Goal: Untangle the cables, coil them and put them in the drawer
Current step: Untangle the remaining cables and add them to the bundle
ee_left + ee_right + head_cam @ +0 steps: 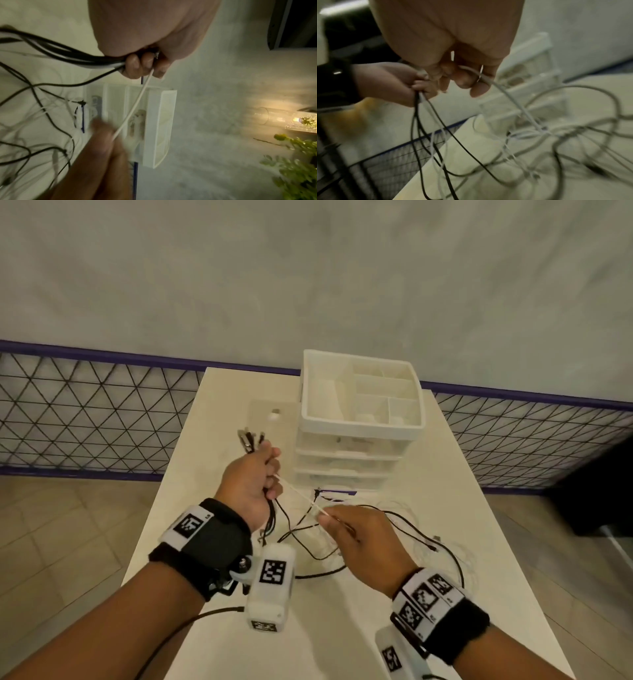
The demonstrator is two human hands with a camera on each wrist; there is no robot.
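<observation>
My left hand (255, 477) (145, 65) is raised over the table and grips a bundle of black and white cables (72, 56), whose plug ends (249, 440) stick up above the fist. A white cable (298, 494) (133, 108) runs taut from that fist to my right hand (346, 529) (464, 77), which pinches it between thumb and fingers. Below both hands a tangle of black and white cables (394, 529) (539, 135) lies on the table. The white drawer unit (359, 419) stands just behind the hands, and its drawers look shut.
The white table (342, 628) is narrow, with floor on both sides. A compartment tray (363, 392) tops the drawer unit. A clear flat sheet (270, 416) lies left of the unit. A low mesh fence (85, 412) runs behind the table by the wall.
</observation>
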